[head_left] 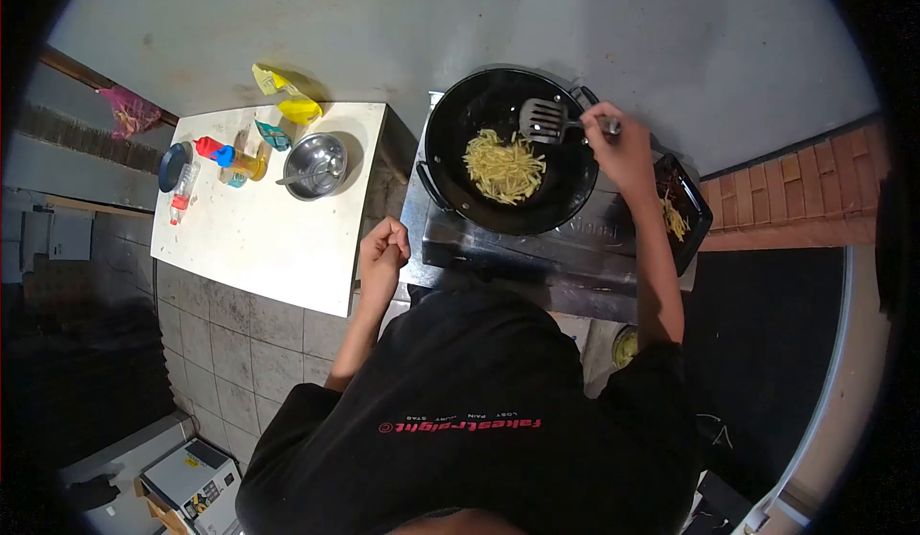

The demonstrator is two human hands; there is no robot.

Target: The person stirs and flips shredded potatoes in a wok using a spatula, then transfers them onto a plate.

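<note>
My right hand (621, 149) is wrapped round the handle of a slotted metal spatula (544, 120). The spatula's blade hangs over the right side of a black wok (460, 195), just beyond a heap of pale yellow shreds (505, 167). These look like cut potato strips and lie in the middle of the wok. My left hand (383, 245) is curled into a loose fist left of the stove (537, 267), apart from the wok. Nothing shows in its fingers.
A black tray (692, 238) with more yellow strips stands right of the stove. On the white table (278, 252) at left are a steel bowl (316, 185) with a spoon, an oil bottle (251, 166), other bottles and a yellow packet (287, 94). A wall rises behind.
</note>
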